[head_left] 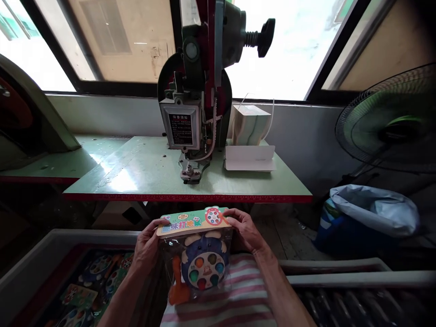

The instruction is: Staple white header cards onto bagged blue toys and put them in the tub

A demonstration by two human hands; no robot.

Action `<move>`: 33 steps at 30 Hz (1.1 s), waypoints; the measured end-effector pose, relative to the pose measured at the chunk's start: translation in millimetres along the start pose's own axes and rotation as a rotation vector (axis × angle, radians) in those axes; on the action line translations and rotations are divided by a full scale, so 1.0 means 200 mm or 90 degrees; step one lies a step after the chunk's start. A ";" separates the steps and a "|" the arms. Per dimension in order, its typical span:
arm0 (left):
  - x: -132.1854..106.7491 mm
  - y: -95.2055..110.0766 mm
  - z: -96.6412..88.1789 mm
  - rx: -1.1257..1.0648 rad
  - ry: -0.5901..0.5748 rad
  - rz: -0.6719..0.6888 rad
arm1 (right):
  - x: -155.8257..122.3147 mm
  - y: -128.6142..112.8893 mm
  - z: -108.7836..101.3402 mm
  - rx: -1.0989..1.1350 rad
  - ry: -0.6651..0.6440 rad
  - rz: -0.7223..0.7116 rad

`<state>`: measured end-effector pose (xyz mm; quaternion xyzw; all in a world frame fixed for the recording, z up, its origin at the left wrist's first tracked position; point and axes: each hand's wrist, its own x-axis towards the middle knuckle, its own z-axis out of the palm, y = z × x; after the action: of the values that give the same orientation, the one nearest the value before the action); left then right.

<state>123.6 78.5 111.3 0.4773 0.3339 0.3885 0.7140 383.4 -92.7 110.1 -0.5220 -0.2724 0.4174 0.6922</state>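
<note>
I hold a bagged toy (pixel 200 265) in front of my lap: a clear plastic bag with a blue round game board, coloured buttons and an orange mallet inside. A printed cardboard header card (pixel 192 222) sits folded over the bag's top. My left hand (pixel 146 247) pinches the card's left end, and my right hand (pixel 247 229) pinches its right end. Both hands are below the front edge of the green table (pixel 143 175), just under the green machine (pixel 195 91) whose head reaches down to the tabletop.
A stack of white cards (pixel 250 125) and a folded white card (pixel 250 159) lie right of the machine. A bin at lower left (pixel 85 281) holds several more toys. A fan (pixel 391 122) and a bag-lined bucket (pixel 368 215) stand right.
</note>
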 end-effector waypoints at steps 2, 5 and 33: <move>0.00 0.02 0.01 0.003 0.015 -0.034 | 0.01 -0.01 0.00 -0.021 0.005 -0.025; 0.01 0.04 -0.01 0.023 0.008 -0.073 | 0.02 -0.01 0.00 -0.073 0.020 -0.055; 0.00 -0.06 -0.09 0.145 -0.078 0.039 | 0.06 0.12 -0.02 -0.177 0.106 -0.161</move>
<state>111.2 83.0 95.3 0.5877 0.3172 0.3398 0.6621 385.6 -81.4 86.3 -0.6069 -0.3326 0.2410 0.6804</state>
